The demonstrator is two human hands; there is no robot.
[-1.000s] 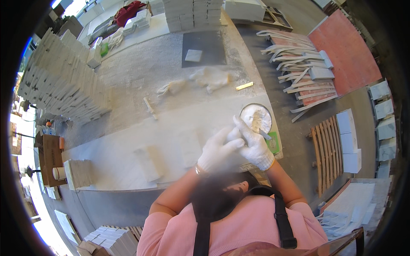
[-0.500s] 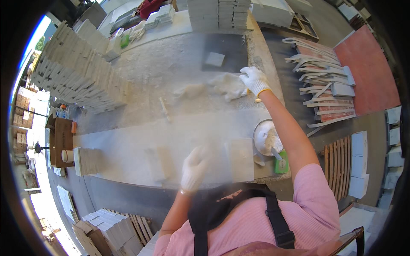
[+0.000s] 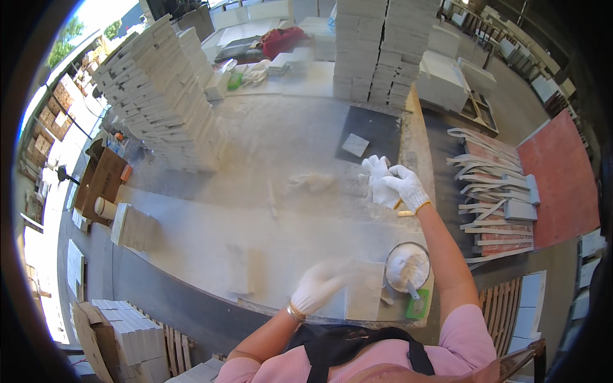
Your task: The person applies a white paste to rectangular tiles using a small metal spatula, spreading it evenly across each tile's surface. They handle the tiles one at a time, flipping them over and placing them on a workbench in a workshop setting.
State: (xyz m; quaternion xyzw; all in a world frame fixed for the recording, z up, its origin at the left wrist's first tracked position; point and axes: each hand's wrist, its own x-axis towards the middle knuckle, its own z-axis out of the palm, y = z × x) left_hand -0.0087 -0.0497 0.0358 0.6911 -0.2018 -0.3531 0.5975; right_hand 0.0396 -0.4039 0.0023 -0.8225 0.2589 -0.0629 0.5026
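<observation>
My right hand [image 3: 410,187], in a white knitted glove with a yellow cuff edge, grips a loose white glove [image 3: 378,172] above the right part of the dusty worktable [image 3: 255,140]. My left hand [image 3: 316,287], also gloved, is over the near edge of the table, beside a pale square tile [image 3: 365,292]; its fingers are smeared by motion. To the right of that tile stands a round bowl [image 3: 407,267] of white paste or powder, with a tool handle [image 3: 414,293] sticking out. A green object [image 3: 418,305] lies by it. Another crumpled white cloth or glove [image 3: 311,183] rests mid-table.
Tall stacks of pale tiles stand at the back left [image 3: 159,96] and back [image 3: 364,51]. A small white tile [image 3: 355,145] lies on a dark sheet [image 3: 389,131]. Off the table's right side, pale strips [image 3: 488,185] lie beside a red board [image 3: 559,179]. A cardboard box [image 3: 102,182] stands left.
My right hand has taken hold of the loose glove and lifted it off the table. My left hand has swung rightward toward the square tile. The whole view has tilted up.
</observation>
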